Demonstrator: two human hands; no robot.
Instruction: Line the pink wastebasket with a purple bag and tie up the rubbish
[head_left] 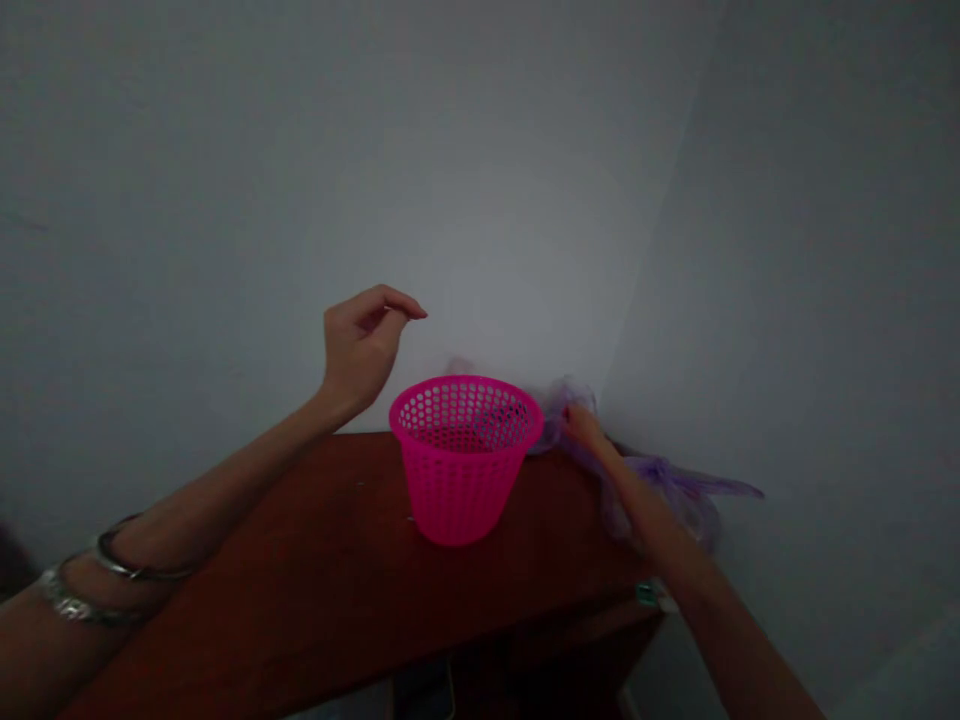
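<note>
Pink basket [459,500] upright on brown table [315,570]

Item 1: the pink basket, round and perforated, mouth up at the centre of your clock; purple shows through its far side.

Item 2: your left hand [363,345], between ten and eleven o'clock from the basket, raised above the rim before the pale wall [480,200]; fingers loosely bent, narrow gap to the thumb. Your left forearm [247,470] carries a dark bangle [135,574] and a silver bracelet [71,606].

Item 3: your right hand [586,430], toward three o'clock, at a sheer purple bag [553,432]; fingers folded in, though whether they grip it you cannot tell.

Item 4: one purple bundle [691,502], just past three o'clock, gathered at the neck, beside your right forearm [679,560].

Item 5: a green-and-white item [646,594], four o'clock, near the table's edge; any lettering too small and dim to read.

Item 6: a dark rectangular object [426,690], pale-edged, six o'clock, below the tabletop; markings unreadable.
</note>
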